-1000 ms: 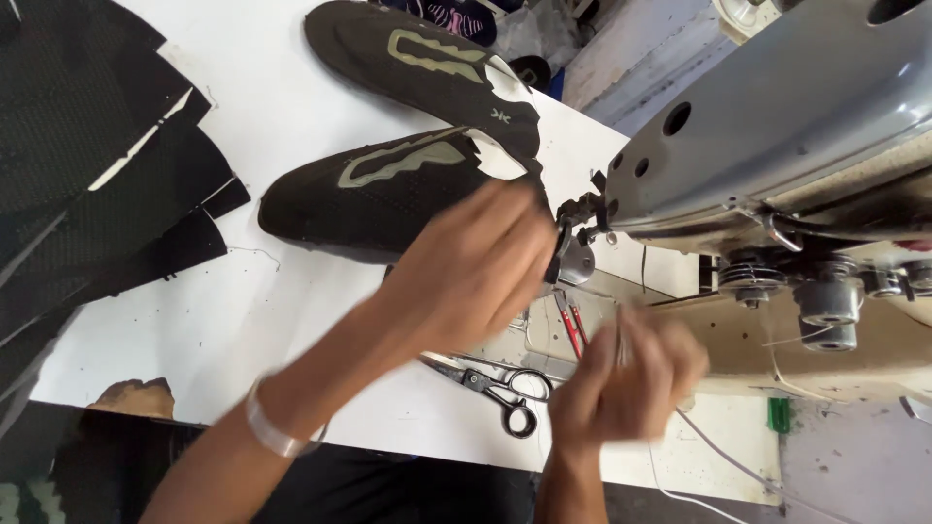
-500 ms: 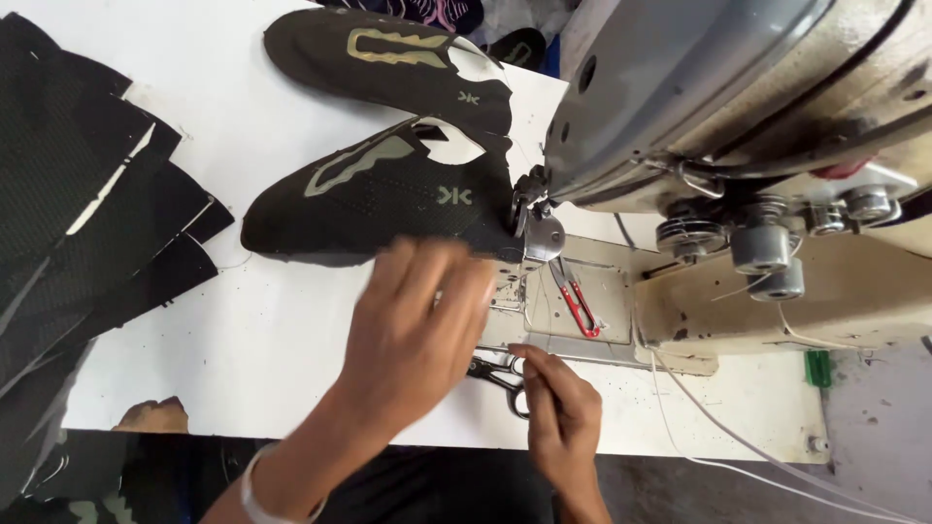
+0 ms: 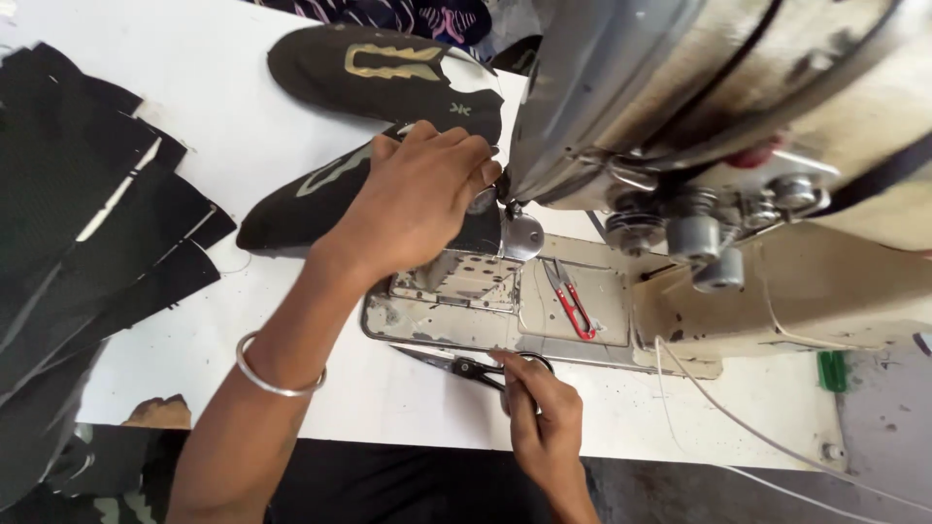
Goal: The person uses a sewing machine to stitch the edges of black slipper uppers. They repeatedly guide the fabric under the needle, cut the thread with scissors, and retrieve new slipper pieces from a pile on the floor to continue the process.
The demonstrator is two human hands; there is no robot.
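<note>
My left hand [image 3: 427, 194] lies curled over a black shoe upper [image 3: 311, 194] with a tan emblem, pressing it down at the needle of the sewing machine [image 3: 738, 116]. A metal bangle [image 3: 277, 374] circles that wrist. My right hand [image 3: 544, 422] is near the table's front edge, its fingertips pinched on the handle loops of black scissors [image 3: 466, 367] that lie flat by the machine's metal bed plate [image 3: 456, 281].
A second black shoe upper [image 3: 379, 63] lies farther back. A stack of black fabric pieces [image 3: 87, 223] covers the left of the white table [image 3: 243, 107]. Red thread snips [image 3: 573, 303] rest on the machine bed. A white cord [image 3: 738, 427] trails right.
My left hand has moved up from the bed plate onto the shoe upper at the needle. My right hand has come down and closed on the scissors' handle. The view has drawn closer.
</note>
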